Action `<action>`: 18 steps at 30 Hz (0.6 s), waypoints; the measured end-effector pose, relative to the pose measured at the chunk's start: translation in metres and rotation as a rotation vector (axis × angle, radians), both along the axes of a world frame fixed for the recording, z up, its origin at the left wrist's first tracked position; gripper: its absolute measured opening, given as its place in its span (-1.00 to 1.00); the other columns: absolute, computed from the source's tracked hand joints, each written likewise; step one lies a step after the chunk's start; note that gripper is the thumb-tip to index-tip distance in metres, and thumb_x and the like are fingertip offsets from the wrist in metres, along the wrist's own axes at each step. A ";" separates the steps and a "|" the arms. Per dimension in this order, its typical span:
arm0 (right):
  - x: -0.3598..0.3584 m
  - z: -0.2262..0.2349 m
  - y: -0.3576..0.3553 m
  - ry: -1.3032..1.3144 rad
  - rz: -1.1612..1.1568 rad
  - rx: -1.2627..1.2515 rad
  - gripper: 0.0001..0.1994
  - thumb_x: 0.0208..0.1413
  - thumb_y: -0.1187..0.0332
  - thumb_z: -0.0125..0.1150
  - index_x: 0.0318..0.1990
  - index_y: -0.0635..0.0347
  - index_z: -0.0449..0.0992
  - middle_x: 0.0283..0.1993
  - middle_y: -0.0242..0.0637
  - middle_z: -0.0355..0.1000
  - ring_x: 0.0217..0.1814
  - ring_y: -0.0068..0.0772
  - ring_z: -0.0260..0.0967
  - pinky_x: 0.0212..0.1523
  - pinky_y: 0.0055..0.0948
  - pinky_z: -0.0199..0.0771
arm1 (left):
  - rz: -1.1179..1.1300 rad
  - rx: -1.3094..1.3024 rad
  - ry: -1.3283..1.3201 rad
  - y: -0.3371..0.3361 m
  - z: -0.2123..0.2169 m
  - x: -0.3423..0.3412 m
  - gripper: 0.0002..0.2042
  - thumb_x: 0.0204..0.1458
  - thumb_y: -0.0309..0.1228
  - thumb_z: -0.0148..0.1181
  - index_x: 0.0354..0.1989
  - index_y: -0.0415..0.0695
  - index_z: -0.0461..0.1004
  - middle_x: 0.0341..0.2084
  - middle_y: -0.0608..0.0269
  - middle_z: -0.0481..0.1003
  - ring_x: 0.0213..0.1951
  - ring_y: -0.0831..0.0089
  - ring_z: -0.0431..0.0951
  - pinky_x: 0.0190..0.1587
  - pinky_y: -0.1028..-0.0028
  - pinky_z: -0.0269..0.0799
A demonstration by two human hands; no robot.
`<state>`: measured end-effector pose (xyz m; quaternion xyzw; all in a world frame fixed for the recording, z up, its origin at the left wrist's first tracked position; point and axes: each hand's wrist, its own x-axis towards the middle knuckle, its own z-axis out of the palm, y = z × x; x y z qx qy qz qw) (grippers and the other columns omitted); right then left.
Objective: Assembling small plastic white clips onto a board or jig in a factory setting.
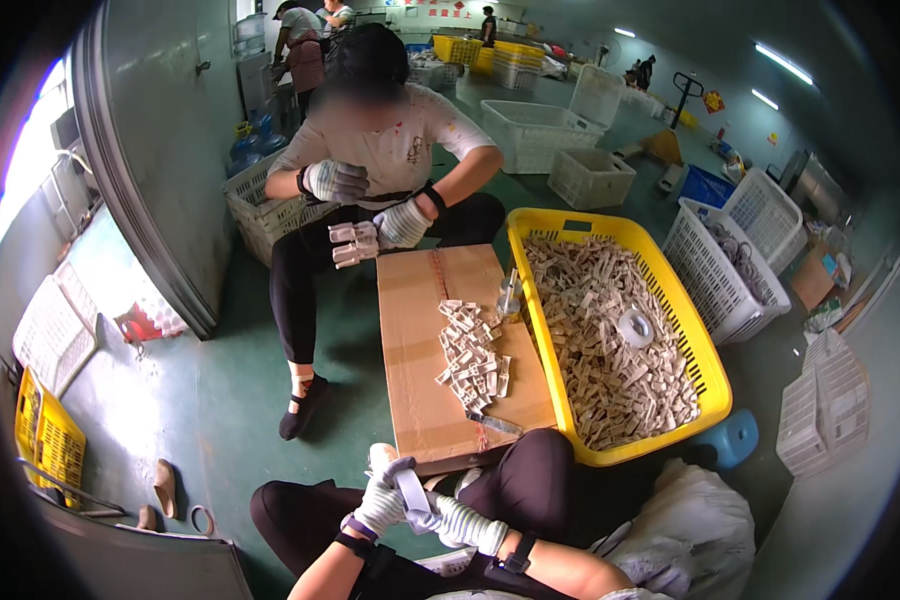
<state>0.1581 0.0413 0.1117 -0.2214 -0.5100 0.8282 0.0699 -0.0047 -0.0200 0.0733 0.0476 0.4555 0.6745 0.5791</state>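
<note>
Both my hands wear striped knit gloves and are close together above my lap, in front of the cardboard box (410,350). My left hand (380,502) is closed around a pale, flat strip-like thing (411,489), perhaps tape; a whitish piece (381,457) shows at its fingertips. From the right, my right hand (462,523) pinches the strip's lower end. On the box top lies a heap of small beige clip-like pieces (473,350). Beside the heap are a knife-like tool (494,423) and a small clear container (510,293).
A yellow crate (542,350) full of beige pieces (600,350), with a white tape roll (630,316) on top, stands right of the box. Opposite sits a gloved co-worker (410,150) holding a bundle of pieces (353,243). A white sack (695,530) lies at my right.
</note>
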 end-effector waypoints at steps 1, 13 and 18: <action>-0.001 -0.005 -0.002 0.010 -0.004 -0.009 -0.72 0.24 0.31 0.17 0.05 0.18 0.43 -0.15 -0.46 0.45 -0.10 -0.61 0.40 -0.05 -0.56 0.40 | -0.094 0.144 0.277 -0.003 0.004 -0.001 -0.60 0.00 -0.51 0.33 0.05 -0.14 0.42 -0.20 0.27 0.50 -0.18 0.47 0.52 -0.05 0.43 0.47; -0.019 0.039 0.069 -0.005 0.287 -0.526 -0.63 0.05 0.24 0.39 -0.04 0.15 0.45 -0.23 -0.41 0.46 -0.26 -0.56 0.40 -0.21 -0.53 0.41 | -0.276 -0.053 0.258 0.053 0.120 -0.062 -0.66 0.11 -0.37 0.27 -0.01 -0.34 0.50 -0.10 0.14 0.57 -0.08 0.40 0.57 0.04 0.41 0.44; -0.057 0.083 0.113 0.307 0.321 0.096 -0.62 0.07 0.14 0.37 -0.08 0.16 0.45 -0.26 -0.49 0.42 -0.23 -0.62 0.35 -0.23 -0.54 0.40 | -0.219 -0.074 0.423 0.097 0.151 -0.099 -0.73 0.05 -0.53 0.24 -0.07 -0.35 0.50 -0.26 0.02 0.59 -0.27 0.19 0.63 -0.17 0.24 0.59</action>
